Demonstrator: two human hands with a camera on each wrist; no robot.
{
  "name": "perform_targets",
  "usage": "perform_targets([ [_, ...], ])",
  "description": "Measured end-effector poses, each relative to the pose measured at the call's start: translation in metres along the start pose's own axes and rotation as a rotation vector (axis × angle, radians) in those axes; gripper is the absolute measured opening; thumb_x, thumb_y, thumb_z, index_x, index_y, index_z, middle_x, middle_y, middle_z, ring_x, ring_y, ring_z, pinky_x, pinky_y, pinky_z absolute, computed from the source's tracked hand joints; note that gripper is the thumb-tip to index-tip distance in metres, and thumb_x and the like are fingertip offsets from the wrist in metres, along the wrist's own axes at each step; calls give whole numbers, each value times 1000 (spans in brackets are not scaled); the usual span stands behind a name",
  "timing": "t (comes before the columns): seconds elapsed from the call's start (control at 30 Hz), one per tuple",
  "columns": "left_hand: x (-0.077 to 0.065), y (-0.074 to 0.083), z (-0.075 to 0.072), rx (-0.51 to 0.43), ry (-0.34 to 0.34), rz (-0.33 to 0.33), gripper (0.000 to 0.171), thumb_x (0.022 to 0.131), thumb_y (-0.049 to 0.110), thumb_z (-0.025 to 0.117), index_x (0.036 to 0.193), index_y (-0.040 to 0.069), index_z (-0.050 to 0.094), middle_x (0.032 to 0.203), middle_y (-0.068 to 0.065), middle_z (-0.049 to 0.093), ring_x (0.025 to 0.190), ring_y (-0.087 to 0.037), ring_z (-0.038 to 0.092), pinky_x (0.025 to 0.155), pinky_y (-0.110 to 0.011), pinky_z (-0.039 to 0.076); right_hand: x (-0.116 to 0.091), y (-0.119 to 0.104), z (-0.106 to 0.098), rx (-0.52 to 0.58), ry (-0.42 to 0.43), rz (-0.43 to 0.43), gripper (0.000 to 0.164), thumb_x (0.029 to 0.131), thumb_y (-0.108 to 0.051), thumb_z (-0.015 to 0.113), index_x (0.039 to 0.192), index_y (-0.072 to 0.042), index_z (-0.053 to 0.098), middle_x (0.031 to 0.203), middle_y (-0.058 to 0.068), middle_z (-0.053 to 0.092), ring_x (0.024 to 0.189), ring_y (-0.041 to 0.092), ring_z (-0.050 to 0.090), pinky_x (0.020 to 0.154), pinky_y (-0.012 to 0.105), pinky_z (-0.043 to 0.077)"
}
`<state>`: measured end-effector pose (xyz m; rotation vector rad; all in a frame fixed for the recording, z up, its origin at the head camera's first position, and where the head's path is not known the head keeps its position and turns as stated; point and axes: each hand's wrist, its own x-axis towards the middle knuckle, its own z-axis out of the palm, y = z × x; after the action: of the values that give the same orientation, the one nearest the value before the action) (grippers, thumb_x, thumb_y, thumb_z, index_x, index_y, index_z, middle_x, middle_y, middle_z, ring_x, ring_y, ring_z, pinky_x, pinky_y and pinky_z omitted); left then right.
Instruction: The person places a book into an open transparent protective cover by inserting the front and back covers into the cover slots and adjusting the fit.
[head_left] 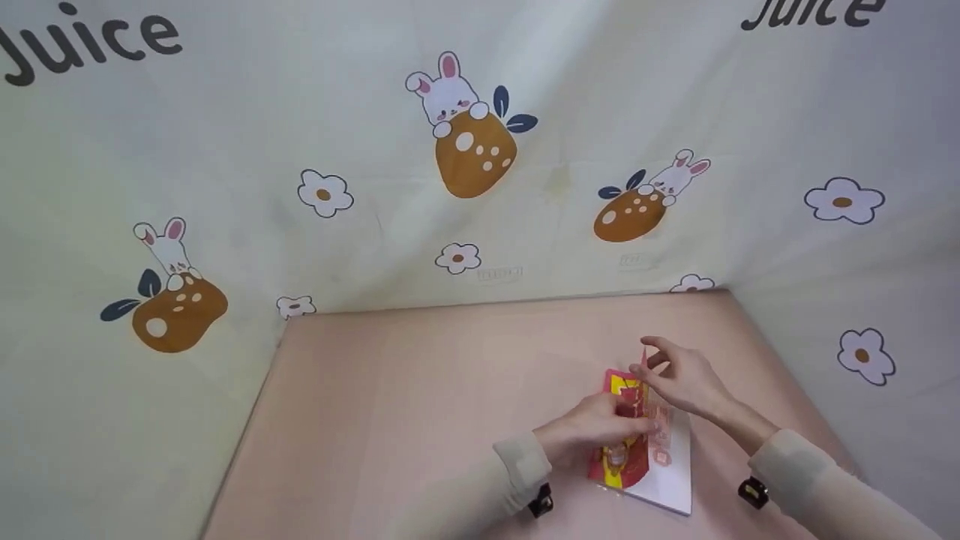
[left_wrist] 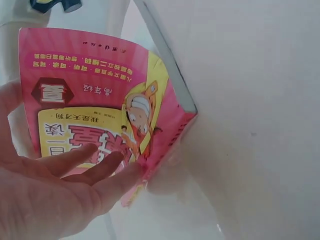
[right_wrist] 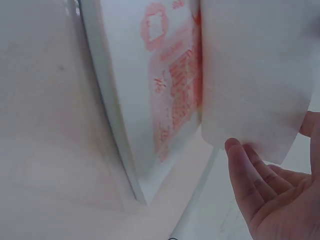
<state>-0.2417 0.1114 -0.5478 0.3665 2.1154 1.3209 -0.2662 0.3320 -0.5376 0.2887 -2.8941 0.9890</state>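
Pink tabletop (head_left: 390, 390) bears a book (head_left: 670, 480), long axis running away from the person, the right hand (head_left: 686, 379) pinching its raised cover's (head_left: 619, 384) far end, the left hand's (head_left: 589, 429) straight fingers touching that cover nearer.

Head view looks down; both wrist views face the book (left_wrist: 100, 102) closely.

You have a book cover (left_wrist: 102, 97) in pink and yellow with a cartoon figure, and a white page (right_wrist: 150, 100) printed pale red. Your sleeves (head_left: 802, 465) are cream, the bench (head_left: 420, 405) dusty pink, the off-white cloth (head_left: 360, 112) patterned with rabbits, brown fruit and white flowers.
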Motion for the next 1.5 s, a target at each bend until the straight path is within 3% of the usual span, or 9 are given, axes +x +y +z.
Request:
perform_targets([
  [0.1,0,-3,-5,-37,-5,11,35,100,48,81,120,19,78,99,1,74,90,-20,73,91,-41,68,-3,0,6,-6,3,-9,69,107,-43,75,157,2,58,121,22,82,95,28,83,80,34,65],
  [0.27,-3,-11,-10,-157,-40,-4,27,104,43,79,99,16,81,80,-1,71,68,-17,66,66,-30,60,-7,-1,15,-36,35,-50,65,109,-41,72,159,-2,58,131,21,80,106,31,82,87,43,67],
  [0.4,-6,-16,-16,-214,-84,32,31,108,37,73,107,8,84,80,-4,79,62,-15,68,55,-25,57,-7,-2,17,-41,68,-112,64,107,-36,75,159,-2,58,136,21,78,113,37,80,85,48,70],
  [0.6,-4,-20,-27,-185,-73,100,27,109,29,69,111,6,84,94,-14,86,72,-14,76,74,-39,70,-8,-2,22,-89,107,-205,65,104,-36,79,157,-4,60,148,18,73,122,41,77,81,48,70],
  [0.8,-4,-27,-32,-194,5,128,27,107,16,63,117,-3,80,108,-17,85,94,-19,82,87,-35,69,-10,-1,31,-177,161,-331,66,97,-35,86,153,-6,65,156,18,68,138,47,70,100,64,65],
  [1.0,-5,-28,-34,-224,-1,114,25,110,18,62,119,1,78,107,-14,85,93,-21,84,80,-31,68,-11,0,36,-239,174,-525,69,89,-35,91,152,-17,69,164,16,62,143,41,66,98,61,66],
  [1.17,-6,-27,-35,-235,0,102,24,112,20,61,120,4,76,104,-13,85,89,-22,84,76,-31,68,-10,0,38,-280,129,-674,83,86,-50,92,159,-22,64,169,17,58,149,42,60,101,63,65],
  [1.33,-6,-27,-35,-249,-10,110,27,114,20,59,130,5,73,106,-14,84,93,-25,85,80,-34,70,-10,-1,43,-311,94,-728,91,89,-68,85,160,-14,63,171,15,57,153,42,56,110,67,59],
  [1.5,-4,-31,-32,-218,26,139,28,113,25,64,134,8,72,106,-10,84,90,-21,84,78,-32,69,-10,-2,51,-305,90,-712,86,91,-67,82,157,-13,66,168,14,60,152,41,57,112,65,58],
])
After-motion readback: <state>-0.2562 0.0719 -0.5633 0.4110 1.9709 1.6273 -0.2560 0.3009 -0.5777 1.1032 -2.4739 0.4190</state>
